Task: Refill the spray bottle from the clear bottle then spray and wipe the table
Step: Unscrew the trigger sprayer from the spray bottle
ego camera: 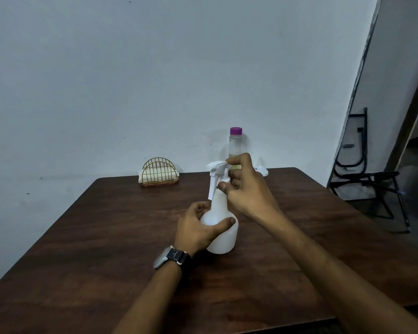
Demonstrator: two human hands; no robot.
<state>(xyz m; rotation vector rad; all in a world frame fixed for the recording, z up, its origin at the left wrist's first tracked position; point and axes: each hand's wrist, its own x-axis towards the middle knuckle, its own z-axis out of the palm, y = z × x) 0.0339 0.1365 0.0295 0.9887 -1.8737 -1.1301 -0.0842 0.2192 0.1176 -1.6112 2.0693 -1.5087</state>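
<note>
A white spray bottle [221, 227] stands upright in the middle of the dark wooden table [106, 237]. My left hand [198, 227] wraps around its round body from the left. My right hand [246, 189] grips the white trigger head [215, 171] and neck at the top, fingers curled around it. Behind them, near the wall, stands the clear bottle [235, 147] with a purple cap, upright, holding a little pale liquid at the bottom; my right hand hides its base.
A gold wire holder [159, 173] with folded white cloths sits at the table's far edge, left of the bottles. A small white funnel [261, 168] lies at the far right. A black metal chair frame [372, 184] stands on the floor to the right.
</note>
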